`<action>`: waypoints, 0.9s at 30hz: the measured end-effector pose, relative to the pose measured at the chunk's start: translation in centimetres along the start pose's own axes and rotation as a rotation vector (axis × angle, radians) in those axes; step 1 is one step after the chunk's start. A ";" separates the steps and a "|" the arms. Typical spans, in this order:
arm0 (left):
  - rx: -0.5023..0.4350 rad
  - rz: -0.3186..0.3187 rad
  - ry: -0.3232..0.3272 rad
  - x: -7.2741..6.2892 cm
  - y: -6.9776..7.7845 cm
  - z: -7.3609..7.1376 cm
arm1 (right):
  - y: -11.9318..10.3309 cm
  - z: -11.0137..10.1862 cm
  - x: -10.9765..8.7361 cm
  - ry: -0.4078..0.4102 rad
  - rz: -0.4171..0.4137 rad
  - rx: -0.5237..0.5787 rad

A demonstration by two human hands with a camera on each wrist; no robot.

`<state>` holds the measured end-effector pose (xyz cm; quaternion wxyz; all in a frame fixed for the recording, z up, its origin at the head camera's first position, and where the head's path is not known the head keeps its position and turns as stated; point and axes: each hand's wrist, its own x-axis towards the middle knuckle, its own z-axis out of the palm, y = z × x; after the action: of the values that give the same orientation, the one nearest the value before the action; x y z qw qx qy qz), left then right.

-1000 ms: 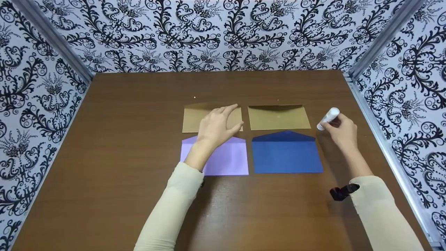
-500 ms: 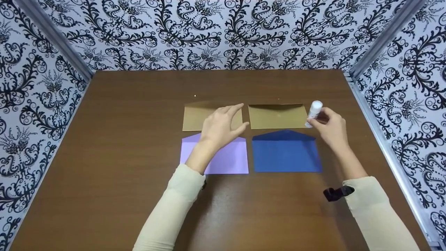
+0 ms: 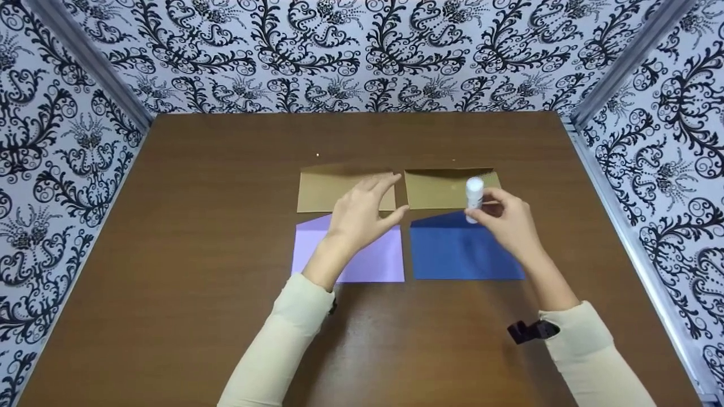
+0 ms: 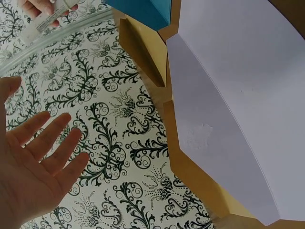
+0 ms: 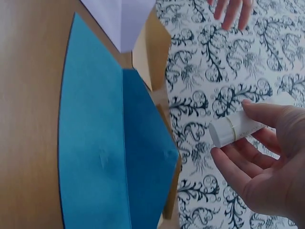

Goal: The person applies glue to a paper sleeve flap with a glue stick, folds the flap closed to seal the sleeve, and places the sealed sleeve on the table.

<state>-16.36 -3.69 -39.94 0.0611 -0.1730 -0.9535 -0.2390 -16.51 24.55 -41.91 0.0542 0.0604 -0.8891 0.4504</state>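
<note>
1. Head view: the right hand has moved leftward, bringing the white plastic cylindrical tube over the flap of the blue pointed-flap paper envelope, so work now seems centred there. The tube stands near upright, pinched between thumb and fingers. The left hand, spread and holding nothing, is above the lilac pointed-flap paper envelope.
2. Left wrist view: the left hand's fingers are relaxed, palm bare.
3. Right wrist view: the tube, smooth with a thin yellowish band, juts from the right hand's fingertips; its print is illegible.
</note>
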 end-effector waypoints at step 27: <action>-0.665 0.028 -0.082 -3.2 -0.7 3.5 | -2.2 6.1 -3.5 -0.299 -0.110 0.035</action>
<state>-13.77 -3.57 -44.00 -0.0340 -0.2059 -0.8226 -0.5290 -13.00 18.59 -44.28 -0.0551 0.1764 -0.8746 0.4482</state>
